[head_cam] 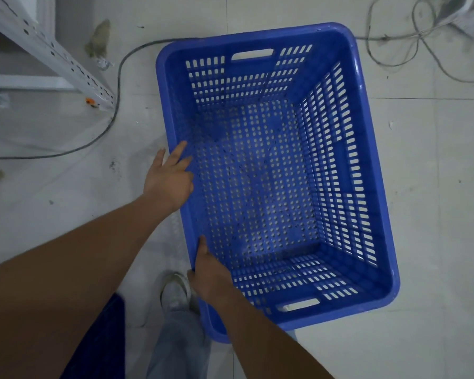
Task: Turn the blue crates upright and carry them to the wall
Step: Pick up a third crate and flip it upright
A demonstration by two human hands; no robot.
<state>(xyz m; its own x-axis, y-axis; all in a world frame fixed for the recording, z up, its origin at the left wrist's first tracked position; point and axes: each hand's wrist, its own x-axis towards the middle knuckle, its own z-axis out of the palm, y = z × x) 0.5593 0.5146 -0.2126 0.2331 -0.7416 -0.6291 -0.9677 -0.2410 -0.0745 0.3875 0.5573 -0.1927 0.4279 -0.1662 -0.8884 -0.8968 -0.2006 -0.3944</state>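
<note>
Left hand (169, 179) reaches forward, fingers straight; right hand (211, 274) seems curled, thumb extended.

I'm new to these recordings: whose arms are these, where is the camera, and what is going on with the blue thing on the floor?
There is no machine here. A person wears one camera on the head, which looks down at their own two bare arms. The blue crate is upright, its open top towards the camera, with nothing inside it. The left hand rests on the crate's long left rim with fingers fairly straight. The right hand has a grip on the same rim, nearer the person. Below are a white shoe and a jeans leg. On the tiled floor lie grey cables; a white metal rack stands at the upper left.
</note>
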